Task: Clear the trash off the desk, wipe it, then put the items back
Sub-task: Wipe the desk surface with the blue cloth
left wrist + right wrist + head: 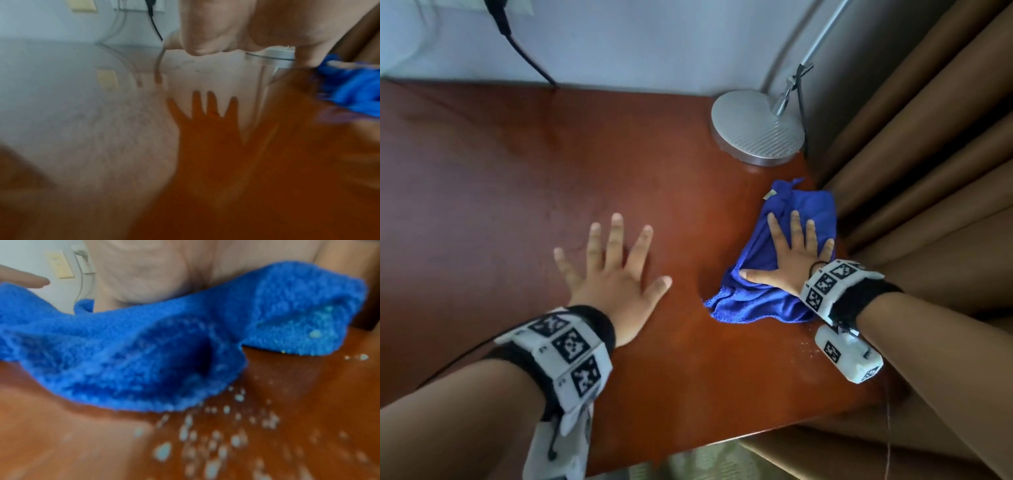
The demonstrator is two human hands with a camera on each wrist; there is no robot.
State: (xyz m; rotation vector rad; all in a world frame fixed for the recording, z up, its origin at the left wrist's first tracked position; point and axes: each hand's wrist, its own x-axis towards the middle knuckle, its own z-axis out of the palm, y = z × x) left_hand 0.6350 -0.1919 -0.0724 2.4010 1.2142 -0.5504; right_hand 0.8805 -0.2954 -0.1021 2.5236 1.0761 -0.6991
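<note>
Head view, near to far: pale crumbs (806, 346) lie on the desk (500, 171) just toward the person from the blue microfibre cloth (760, 301), beside the right wrist. Right hand (791, 253) presses flat on the cloth, fingers straight, at the desk's right edge. Left hand (613, 274) is spread flat over bare wood, holding nothing, well apart from the cloth. Lamp base (756, 126) stands beyond. Judgement: the right hand is nearer; the next stroke should pull back over the crumbs.

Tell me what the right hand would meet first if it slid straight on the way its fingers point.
Probably the lamp base. The right hand lies flat on the blue cloth, fingers pointing up the desk toward it; bare wood lies between. The brown curtain runs close alongside.
</note>
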